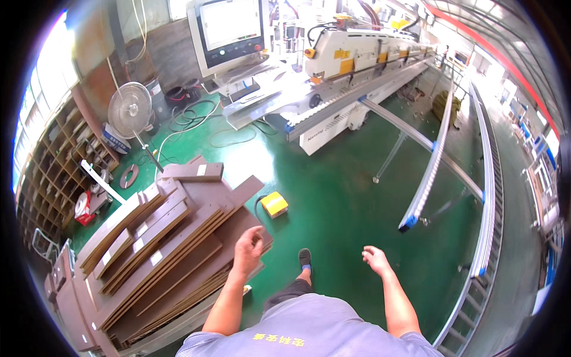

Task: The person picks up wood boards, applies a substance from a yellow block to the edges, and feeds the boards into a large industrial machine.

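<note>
My left hand (248, 251) hangs in the air beside the right edge of a stack of brown panels (178, 253), its fingers loosely bent and nothing visible in them. Whether it touches the nearest panel I cannot tell. Out over the green floor, my right hand (375, 260) is held away from my body, fingers relaxed and slightly apart, holding nothing. Long flat boards of several lengths make up the stack, some bearing white labels (156, 257). Just beyond my left hand, a yellow foot pedal box (274, 204) sits on the floor.
Ahead stands a long white machine (333, 116) with a screen (231, 24). Roller rails (437, 157) on thin legs extend along the right. A standing fan (131, 110) rises behind the panels; cables (193, 116) lie on the floor. Wooden pigeonhole shelving (50, 172) lines the left.
</note>
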`<act>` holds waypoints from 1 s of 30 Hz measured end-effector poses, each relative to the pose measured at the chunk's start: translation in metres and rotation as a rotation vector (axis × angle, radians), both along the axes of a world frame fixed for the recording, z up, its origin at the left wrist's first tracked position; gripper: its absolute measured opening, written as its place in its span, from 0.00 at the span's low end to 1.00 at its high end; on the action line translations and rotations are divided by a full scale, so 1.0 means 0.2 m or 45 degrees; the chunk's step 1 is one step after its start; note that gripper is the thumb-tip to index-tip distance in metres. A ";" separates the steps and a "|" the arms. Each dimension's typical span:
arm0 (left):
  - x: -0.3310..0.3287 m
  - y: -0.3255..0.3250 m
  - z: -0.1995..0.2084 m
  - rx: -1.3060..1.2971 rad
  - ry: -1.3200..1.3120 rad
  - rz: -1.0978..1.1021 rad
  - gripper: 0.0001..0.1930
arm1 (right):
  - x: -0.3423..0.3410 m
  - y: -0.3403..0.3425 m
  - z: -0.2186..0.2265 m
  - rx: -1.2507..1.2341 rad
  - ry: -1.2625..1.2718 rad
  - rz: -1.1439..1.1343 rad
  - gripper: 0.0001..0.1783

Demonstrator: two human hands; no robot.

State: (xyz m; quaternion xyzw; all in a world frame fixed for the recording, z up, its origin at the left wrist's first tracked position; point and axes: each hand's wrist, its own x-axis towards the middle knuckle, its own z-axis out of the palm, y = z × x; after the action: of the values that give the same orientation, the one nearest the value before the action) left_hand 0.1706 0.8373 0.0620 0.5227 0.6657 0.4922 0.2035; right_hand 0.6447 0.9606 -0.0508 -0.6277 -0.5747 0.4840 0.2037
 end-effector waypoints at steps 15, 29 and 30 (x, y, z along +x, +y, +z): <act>-0.77 2.54 0.52 0.282 0.323 0.184 0.23 | -0.91 2.50 0.32 0.569 0.028 0.477 0.19; -2.07 4.91 0.86 -0.477 0.869 0.583 0.31 | -1.83 4.60 0.20 1.183 -0.029 0.642 0.20; -2.15 5.02 0.84 -0.487 0.847 0.627 0.31 | -1.82 4.66 0.18 1.139 -0.038 0.703 0.19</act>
State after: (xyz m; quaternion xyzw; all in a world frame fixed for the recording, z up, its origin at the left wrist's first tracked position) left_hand -0.2598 1.8420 0.2294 0.4316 0.8782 0.1996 -0.0517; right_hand 0.2808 1.8924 -0.0156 -0.3111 -0.8721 0.2180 0.3085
